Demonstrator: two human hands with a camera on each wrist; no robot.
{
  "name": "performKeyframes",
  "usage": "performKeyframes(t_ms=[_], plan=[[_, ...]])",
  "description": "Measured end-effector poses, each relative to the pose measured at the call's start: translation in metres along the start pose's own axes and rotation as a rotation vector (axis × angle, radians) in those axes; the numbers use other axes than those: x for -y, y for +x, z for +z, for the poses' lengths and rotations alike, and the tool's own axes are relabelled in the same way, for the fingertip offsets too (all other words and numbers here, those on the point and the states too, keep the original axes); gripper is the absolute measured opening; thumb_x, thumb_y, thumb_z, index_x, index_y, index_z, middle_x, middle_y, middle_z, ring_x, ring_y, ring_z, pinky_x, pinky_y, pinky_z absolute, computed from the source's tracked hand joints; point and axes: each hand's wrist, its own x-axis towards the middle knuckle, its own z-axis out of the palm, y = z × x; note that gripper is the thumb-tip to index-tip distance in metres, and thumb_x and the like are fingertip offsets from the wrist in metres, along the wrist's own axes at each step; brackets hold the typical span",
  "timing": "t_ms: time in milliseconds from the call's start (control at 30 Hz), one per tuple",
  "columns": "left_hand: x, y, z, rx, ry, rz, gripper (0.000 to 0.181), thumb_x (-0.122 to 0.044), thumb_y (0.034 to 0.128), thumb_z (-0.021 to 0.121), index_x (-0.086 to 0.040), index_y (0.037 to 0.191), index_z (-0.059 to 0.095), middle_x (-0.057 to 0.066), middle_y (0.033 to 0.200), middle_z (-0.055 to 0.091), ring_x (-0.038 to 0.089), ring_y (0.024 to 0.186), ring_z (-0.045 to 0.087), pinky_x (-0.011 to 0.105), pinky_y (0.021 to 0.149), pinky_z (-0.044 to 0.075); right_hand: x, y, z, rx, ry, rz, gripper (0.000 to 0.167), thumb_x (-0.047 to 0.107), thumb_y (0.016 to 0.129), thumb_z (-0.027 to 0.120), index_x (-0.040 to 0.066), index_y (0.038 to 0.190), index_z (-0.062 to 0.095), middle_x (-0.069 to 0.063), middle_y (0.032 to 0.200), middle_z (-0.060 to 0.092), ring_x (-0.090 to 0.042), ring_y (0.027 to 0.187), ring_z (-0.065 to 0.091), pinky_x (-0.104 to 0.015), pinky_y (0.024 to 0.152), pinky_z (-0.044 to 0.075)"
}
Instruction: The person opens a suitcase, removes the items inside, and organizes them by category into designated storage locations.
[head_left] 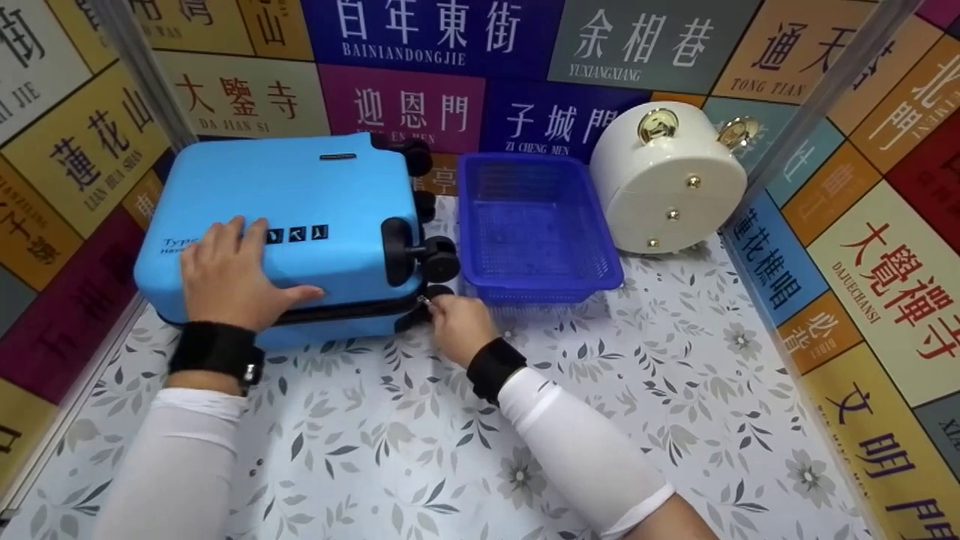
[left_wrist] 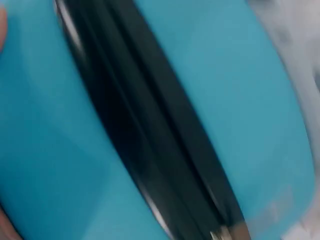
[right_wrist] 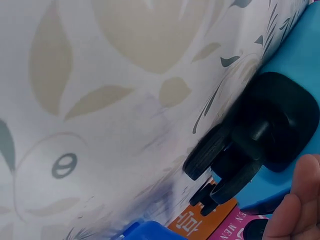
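A blue suitcase [head_left: 285, 187] lies on its broad side at the left of the worktop [head_left: 420, 435], its black wheels [head_left: 440, 259] pointing toward a purple-blue basket [head_left: 540, 284] just beside it. The person's left hand [head_left: 225, 274] rests on the near top edge of the suitcase, its fingers spread and fairly straight, with the thumb reaching out to the right above the black zip band [head_left: 345, 309] that runs along the near side. The right hand [head_left: 461, 326] is at the suitcase's near right corner, below the wheels, its fingers curled in and pinching a small metal zip pull [head_left: 424, 300]. The left wrist view is filled by the blue shell and the zip band crossing it at a slant, somewhat blurred; the right wrist view shows a pair of wheels close up and fingertips at the lower right edge. Both wrists wear black straps [head_left: 495, 369], and white sleeves [head_left: 577, 450] cover the forearms. To the right of the basket stands a rounded cream box [head_left: 660, 180] with three gold knobs down its front and two gold pieces on top. The worktop has a pale leaf-and-flower pattern, and colourful wall panels [head_left: 409, 112] with lettering stand around it.
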Motion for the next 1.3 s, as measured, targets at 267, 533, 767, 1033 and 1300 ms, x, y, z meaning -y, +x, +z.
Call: performKeyframes(t_ms=[267, 533, 767, 1033, 1300], plan=[[0.044, -0.014, -0.021, -0.029, -0.001, -0.097, 0.133, -0.084, 0.0622, 0.083, -0.02, 0.167, 0.032, 0.025, 0.17, 0.028, 0.052, 0.157, 0.021, 0.084, 0.117, 0.008, 0.005, 0.003, 0.0, 0.007, 0.02, 0.003, 0.023, 0.017, 0.105, 0.06, 0.005, 0.099, 0.078, -0.008, 0.09, 0.08, -0.027, 0.082, 0.077, -0.044, 0.078, 0.062], [0.032, -0.024, -0.01, -0.072, 0.015, -0.148, 0.132, -0.088, 0.062, 0.08, -0.017, 0.165, 0.037, 0.025, 0.168, 0.033, 0.052, 0.154, 0.028, 0.085, 0.116, 0.011, 0.005, 0.003, 0.001, -0.023, 0.029, 0.058, 0.021, 0.017, 0.105, 0.061, 0.006, 0.097, 0.078, -0.008, 0.087, 0.079, -0.026, 0.077, 0.075, -0.044, 0.073, 0.061], [0.019, -0.037, -0.004, -0.067, 0.039, -0.233, 0.134, -0.091, 0.0627, 0.076, -0.016, 0.166, 0.034, 0.027, 0.169, 0.031, 0.052, 0.157, 0.023, 0.086, 0.115, 0.01, 0.013, 0.0, 0.007, -0.048, -0.008, 0.017, 0.021, 0.016, 0.103, 0.063, 0.007, 0.091, 0.078, -0.009, 0.086, 0.08, -0.031, 0.079, 0.078, -0.047, 0.07, 0.061], [0.011, -0.041, -0.002, -0.062, 0.041, -0.26, 0.133, -0.088, 0.0658, 0.077, -0.015, 0.167, 0.03, 0.027, 0.169, 0.028, 0.051, 0.158, 0.019, 0.087, 0.115, 0.007, 0.023, -0.001, 0.015, -0.014, -0.019, 0.024, 0.02, 0.018, 0.103, 0.064, 0.008, 0.097, 0.08, -0.007, 0.092, 0.082, -0.03, 0.084, 0.078, -0.046, 0.076, 0.061], [0.006, -0.04, -0.011, -0.049, -0.034, -0.259, 0.128, -0.092, 0.0707, 0.068, -0.014, 0.166, 0.033, 0.027, 0.169, 0.029, 0.054, 0.156, 0.022, 0.086, 0.116, 0.009, 0.036, 0.0, 0.02, 0.052, 0.003, 0.016, 0.023, 0.019, 0.105, 0.061, 0.009, 0.094, 0.078, -0.003, 0.08, 0.077, -0.022, 0.07, 0.073, -0.041, 0.068, 0.059]])
